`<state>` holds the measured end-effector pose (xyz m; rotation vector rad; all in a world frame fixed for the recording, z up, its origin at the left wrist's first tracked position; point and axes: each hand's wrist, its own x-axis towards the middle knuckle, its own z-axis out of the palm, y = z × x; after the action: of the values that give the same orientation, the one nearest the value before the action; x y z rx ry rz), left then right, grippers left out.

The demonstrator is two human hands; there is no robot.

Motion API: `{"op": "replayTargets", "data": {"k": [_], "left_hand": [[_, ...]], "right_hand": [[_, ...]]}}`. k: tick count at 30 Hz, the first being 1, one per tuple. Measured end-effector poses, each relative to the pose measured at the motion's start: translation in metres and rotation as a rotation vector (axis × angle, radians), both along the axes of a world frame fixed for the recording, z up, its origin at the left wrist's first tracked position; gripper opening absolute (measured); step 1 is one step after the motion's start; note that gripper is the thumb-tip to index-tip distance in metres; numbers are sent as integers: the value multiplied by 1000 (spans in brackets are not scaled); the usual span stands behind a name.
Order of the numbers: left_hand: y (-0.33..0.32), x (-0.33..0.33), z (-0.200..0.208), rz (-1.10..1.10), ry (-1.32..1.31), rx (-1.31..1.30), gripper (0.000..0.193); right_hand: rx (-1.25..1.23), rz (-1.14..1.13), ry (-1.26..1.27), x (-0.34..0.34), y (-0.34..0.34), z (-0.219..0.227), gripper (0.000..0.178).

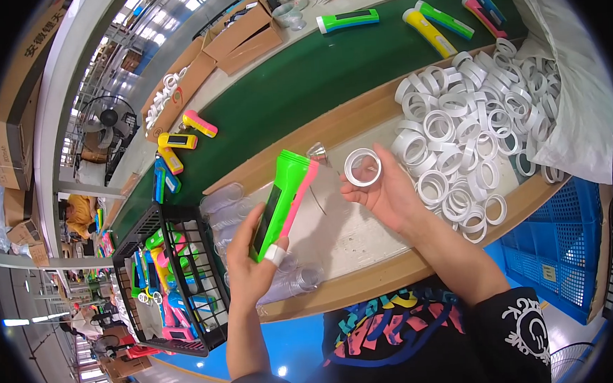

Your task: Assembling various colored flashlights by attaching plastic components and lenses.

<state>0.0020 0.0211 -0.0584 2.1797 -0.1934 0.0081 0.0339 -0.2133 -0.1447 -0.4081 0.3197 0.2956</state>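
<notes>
My left hand (253, 262) is wrapped round a green and pink flashlight body (281, 200), tilted with its wide threaded end up. White material is wrapped round one finger of that hand. Between the fingers of my right hand (388, 200) is a white plastic ring (362, 168), its round opening facing me; whether a clear lens sits in it I cannot tell. The ring and the flashlight are apart. Just beside the flashlight's wide end shows a small shiny silver cup (317, 152). Both hands are above a shallow cardboard tray (357, 296).
White rings (449, 132) lie heaped at the tray's right, stacked clear discs (301, 282) at its left. A black crate (199, 294) of flashlights stands left. More flashlights (348, 21) lie on the green belt (273, 75) beyond. A blue crate (559, 254) is at right.
</notes>
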Motion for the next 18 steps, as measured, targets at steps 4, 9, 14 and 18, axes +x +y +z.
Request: {"op": "replayTargets", "data": {"k": [4, 9, 14, 18], "left_hand": [[-6, -9, 13, -110, -141, 98, 54], [-21, -17, 22, -260, -277, 309, 55], [-33, -17, 40, -448, -501, 618, 56], [-31, -19, 44, -517, -433, 600, 57]], "right_hand": [[-12, 34, -4, 0, 2, 0, 41], [-91, 27, -46, -1, 9, 11, 42], [-210, 97, -170, -4, 9, 2, 43], [-226, 205, -284, -6, 1, 18, 45]]}}
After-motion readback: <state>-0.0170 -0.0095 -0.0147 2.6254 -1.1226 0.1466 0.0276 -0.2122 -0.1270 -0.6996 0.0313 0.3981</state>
